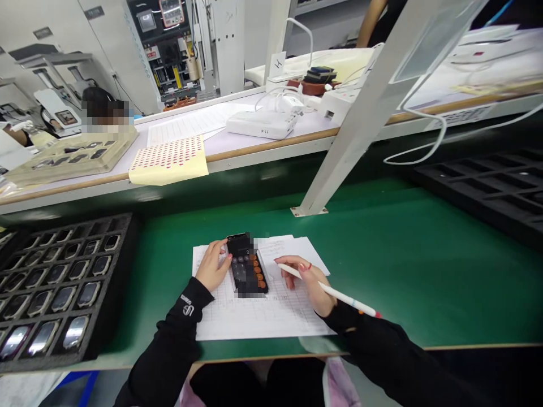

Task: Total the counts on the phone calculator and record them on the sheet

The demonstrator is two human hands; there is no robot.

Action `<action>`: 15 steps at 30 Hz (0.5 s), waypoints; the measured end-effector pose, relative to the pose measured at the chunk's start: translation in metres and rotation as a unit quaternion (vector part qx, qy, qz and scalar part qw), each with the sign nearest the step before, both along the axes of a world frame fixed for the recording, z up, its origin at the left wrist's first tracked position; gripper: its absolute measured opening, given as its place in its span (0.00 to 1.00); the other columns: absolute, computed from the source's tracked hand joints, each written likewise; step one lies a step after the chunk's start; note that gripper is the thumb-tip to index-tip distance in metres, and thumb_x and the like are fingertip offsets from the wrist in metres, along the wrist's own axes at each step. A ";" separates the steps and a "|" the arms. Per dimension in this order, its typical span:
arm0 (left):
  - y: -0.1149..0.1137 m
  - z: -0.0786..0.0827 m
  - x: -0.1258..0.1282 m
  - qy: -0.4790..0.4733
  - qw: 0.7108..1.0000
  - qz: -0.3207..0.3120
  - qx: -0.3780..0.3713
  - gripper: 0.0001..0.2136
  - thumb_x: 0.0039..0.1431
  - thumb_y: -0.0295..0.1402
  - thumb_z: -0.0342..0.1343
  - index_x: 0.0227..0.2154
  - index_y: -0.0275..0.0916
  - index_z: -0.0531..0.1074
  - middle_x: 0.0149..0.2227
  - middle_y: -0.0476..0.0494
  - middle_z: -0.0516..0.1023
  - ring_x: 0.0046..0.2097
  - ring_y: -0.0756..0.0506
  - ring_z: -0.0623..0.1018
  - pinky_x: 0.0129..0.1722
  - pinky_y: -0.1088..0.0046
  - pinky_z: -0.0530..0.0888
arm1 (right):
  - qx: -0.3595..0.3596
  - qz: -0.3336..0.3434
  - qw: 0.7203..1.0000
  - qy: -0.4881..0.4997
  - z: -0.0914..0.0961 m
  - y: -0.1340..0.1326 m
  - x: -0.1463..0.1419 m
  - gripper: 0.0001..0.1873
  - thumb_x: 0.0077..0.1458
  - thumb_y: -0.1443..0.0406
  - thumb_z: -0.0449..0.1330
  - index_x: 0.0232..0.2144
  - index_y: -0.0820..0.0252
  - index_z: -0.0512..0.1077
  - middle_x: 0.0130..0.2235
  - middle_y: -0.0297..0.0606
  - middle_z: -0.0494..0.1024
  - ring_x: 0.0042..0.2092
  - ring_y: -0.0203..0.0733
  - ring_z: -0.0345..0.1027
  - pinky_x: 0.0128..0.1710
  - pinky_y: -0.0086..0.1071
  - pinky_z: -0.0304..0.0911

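A smartphone (242, 271) with a calculator on its screen lies on white paper sheets (263, 325), partly blurred out. My left hand (213, 267) grips its left edge, with fingertips at the upper corner and the thumb lower down at the side. Between the thumb and fingers of my right hand (311, 282) is a white pen (348, 298), slanting across the hand with its red end towards my sleeve. The pen's tip is near the right side of the phone, above a sheet with a printed grid. Whether the tip touches the paper I cannot tell.
To the left, a black foam tray (95, 316) holds several watch-like devices in rows. Another black tray (487, 181) is at the right. A white post (335, 158) rises from the green table (403, 260). Behind runs a raised shelf with a yellow sticker sheet (169, 161) and a white box (261, 124). A person sits beyond.
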State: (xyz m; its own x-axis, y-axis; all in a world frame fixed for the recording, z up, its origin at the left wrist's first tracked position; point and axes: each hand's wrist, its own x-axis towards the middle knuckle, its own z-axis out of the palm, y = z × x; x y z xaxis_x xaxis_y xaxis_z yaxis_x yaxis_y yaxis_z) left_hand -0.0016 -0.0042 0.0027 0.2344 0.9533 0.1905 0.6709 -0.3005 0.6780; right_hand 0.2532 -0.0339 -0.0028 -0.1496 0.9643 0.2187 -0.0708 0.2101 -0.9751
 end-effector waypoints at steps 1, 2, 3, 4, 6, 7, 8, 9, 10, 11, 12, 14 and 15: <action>0.000 0.000 0.000 0.000 1.000 -0.001 0.000 0.17 0.63 0.34 0.47 0.55 0.42 0.59 0.52 0.40 0.64 0.46 0.48 0.72 0.48 0.63 0.72 | -0.017 -0.002 1.000 0.008 -0.001 -0.001 0.000 0.22 0.58 0.49 0.51 0.39 0.59 0.73 0.24 0.33 0.70 0.19 0.33 0.62 0.15 0.29 0.60; 0.001 -0.001 0.000 -0.001 1.000 -0.002 0.000 0.17 0.63 0.34 0.47 0.55 0.43 0.59 0.52 0.40 0.64 0.46 0.48 0.72 0.48 0.63 0.72 | -0.036 -0.005 0.999 0.013 -0.001 -0.003 0.001 0.20 0.56 0.50 0.54 0.39 0.59 0.72 0.24 0.32 0.70 0.18 0.32 0.61 0.15 0.28 0.59; 0.001 -0.001 0.000 -0.002 1.000 -0.003 0.000 0.17 0.63 0.34 0.47 0.55 0.43 0.59 0.52 0.40 0.64 0.46 0.48 0.72 0.49 0.63 0.71 | -0.055 -0.007 0.998 0.013 -0.002 -0.004 0.002 0.18 0.55 0.51 0.56 0.39 0.59 0.71 0.25 0.32 0.71 0.18 0.32 0.61 0.15 0.28 0.60; 0.001 -0.002 0.000 -0.002 1.000 -0.004 0.001 0.17 0.63 0.34 0.47 0.55 0.43 0.59 0.51 0.40 0.64 0.45 0.48 0.72 0.50 0.62 0.71 | -0.070 -0.010 0.997 0.010 -0.002 -0.005 0.003 0.18 0.54 0.52 0.57 0.38 0.59 0.71 0.25 0.33 0.72 0.19 0.32 0.62 0.15 0.28 0.61; 0.001 -0.002 0.000 -0.003 1.000 -0.003 0.002 0.17 0.63 0.34 0.47 0.55 0.43 0.59 0.51 0.40 0.64 0.45 0.48 0.72 0.51 0.62 0.70 | -0.091 -0.018 0.996 -0.001 -0.002 -0.007 0.004 0.17 0.53 0.52 0.59 0.34 0.60 0.70 0.25 0.35 0.73 0.19 0.33 0.64 0.17 0.28 0.64; 0.001 -0.002 0.000 -0.003 1.000 -0.003 0.003 0.17 0.63 0.34 0.47 0.55 0.43 0.59 0.51 0.40 0.64 0.45 0.48 0.72 0.51 0.62 0.70 | -0.098 -0.020 0.995 -0.007 -0.002 -0.008 0.004 0.17 0.52 0.51 0.59 0.33 0.60 0.69 0.25 0.35 0.74 0.20 0.33 0.64 0.18 0.29 0.65; 0.001 -0.002 0.000 -0.003 1.000 -0.002 0.004 0.17 0.63 0.34 0.47 0.55 0.42 0.59 0.51 0.40 0.64 0.45 0.48 0.72 0.51 0.62 0.70 | -0.105 -0.022 0.994 -0.014 -0.001 -0.008 0.004 0.17 0.52 0.51 0.60 0.31 0.60 0.69 0.25 0.36 0.74 0.20 0.33 0.64 0.18 0.29 0.65; 0.001 -0.002 0.000 -0.003 1.000 -0.002 0.005 0.17 0.63 0.34 0.47 0.55 0.42 0.59 0.51 0.40 0.64 0.45 0.48 0.72 0.52 0.62 0.70 | -0.112 -0.027 0.993 -0.021 0.000 -0.009 0.003 0.17 0.51 0.51 0.61 0.30 0.60 0.68 0.25 0.36 0.74 0.20 0.33 0.65 0.18 0.29 0.65; 0.001 -0.002 0.000 -0.003 1.000 -0.002 0.006 0.17 0.63 0.34 0.47 0.55 0.42 0.59 0.51 0.40 0.64 0.45 0.48 0.72 0.52 0.62 0.70 | -0.119 -0.034 0.992 -0.029 0.001 -0.009 0.002 0.18 0.50 0.51 0.62 0.28 0.60 0.68 0.24 0.36 0.74 0.20 0.33 0.65 0.18 0.29 0.65; 0.001 -0.001 0.000 -0.003 1.000 -0.002 0.007 0.17 0.63 0.34 0.47 0.55 0.42 0.59 0.51 0.40 0.64 0.45 0.48 0.72 0.52 0.62 0.69 | -0.128 -0.041 0.990 -0.038 0.002 -0.009 0.000 0.18 0.49 0.51 0.63 0.27 0.60 0.67 0.23 0.36 0.74 0.20 0.33 0.65 0.18 0.29 0.65; 0.001 -0.001 0.000 -0.003 1.000 -0.002 0.007 0.17 0.63 0.34 0.47 0.55 0.42 0.59 0.51 0.40 0.64 0.45 0.48 0.72 0.52 0.62 0.69 | -0.136 -0.049 0.988 -0.045 0.003 -0.010 -0.001 0.18 0.48 0.51 0.63 0.26 0.60 0.67 0.22 0.35 0.73 0.20 0.33 0.64 0.18 0.28 0.64; 0.001 -0.001 0.000 -0.002 1.000 -0.002 0.007 0.17 0.63 0.34 0.47 0.55 0.42 0.59 0.51 0.40 0.64 0.45 0.48 0.72 0.52 0.62 0.70 | -0.151 -0.066 0.985 -0.057 0.005 -0.012 -0.004 0.20 0.47 0.50 0.64 0.24 0.59 0.65 0.20 0.34 0.72 0.19 0.33 0.63 0.17 0.27 0.62; 0.001 0.000 0.000 -0.002 1.000 -0.003 0.006 0.18 0.63 0.34 0.47 0.55 0.42 0.59 0.51 0.40 0.64 0.45 0.48 0.72 0.51 0.62 0.70 | -0.155 -0.075 0.983 -0.063 0.006 -0.013 -0.004 0.20 0.46 0.49 0.64 0.24 0.58 0.64 0.19 0.33 0.72 0.18 0.33 0.62 0.15 0.27 0.60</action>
